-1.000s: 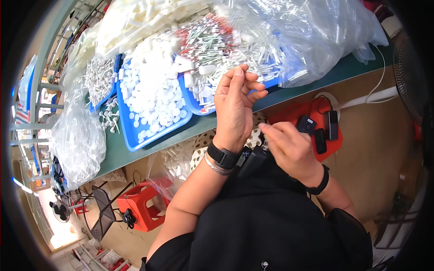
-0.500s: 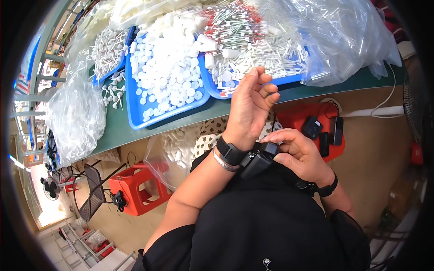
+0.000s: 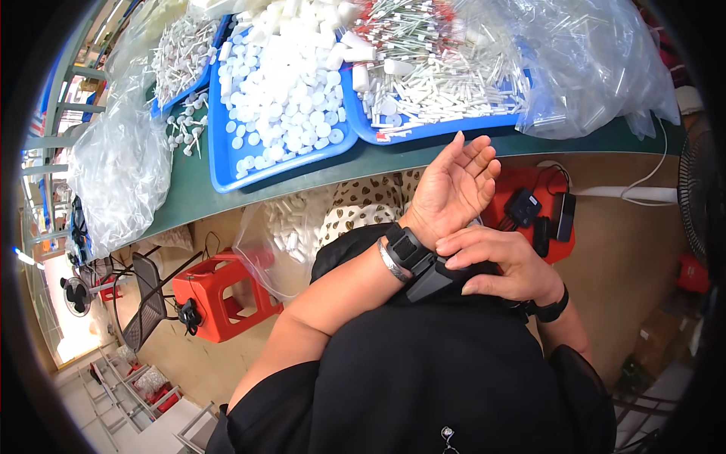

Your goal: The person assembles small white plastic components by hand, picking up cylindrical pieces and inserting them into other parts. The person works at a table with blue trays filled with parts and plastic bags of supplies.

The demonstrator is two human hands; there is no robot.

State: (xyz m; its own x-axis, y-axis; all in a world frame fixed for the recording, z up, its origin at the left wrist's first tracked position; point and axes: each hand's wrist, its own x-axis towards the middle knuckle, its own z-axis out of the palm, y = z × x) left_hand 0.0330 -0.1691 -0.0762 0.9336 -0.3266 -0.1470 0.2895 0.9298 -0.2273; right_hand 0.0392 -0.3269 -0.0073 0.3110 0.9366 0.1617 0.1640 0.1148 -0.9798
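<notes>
My left hand (image 3: 454,189) is raised in front of my chest, palm up and fingers loosely spread, holding nothing. A black strap device (image 3: 422,265) and a silver bracelet (image 3: 386,263) sit on its wrist. My right hand (image 3: 499,261) lies across that wrist, its fingers curled over the black device's lower part. A black band (image 3: 548,310) circles my right wrist. Both hands hang below the green table's edge (image 3: 325,181), above my black shirt.
On the table stand a blue tray of white caps (image 3: 283,83), a blue tray of thin white sticks (image 3: 439,76) and clear plastic bags (image 3: 597,68). Beneath it are a bag of white parts (image 3: 283,231), a red stool (image 3: 227,295) and black gadgets (image 3: 544,216) on a red stand.
My left hand has dropped from the tray edge toward my chest and opened. My right hand has moved onto the left wrist device. The view has tilted down.
</notes>
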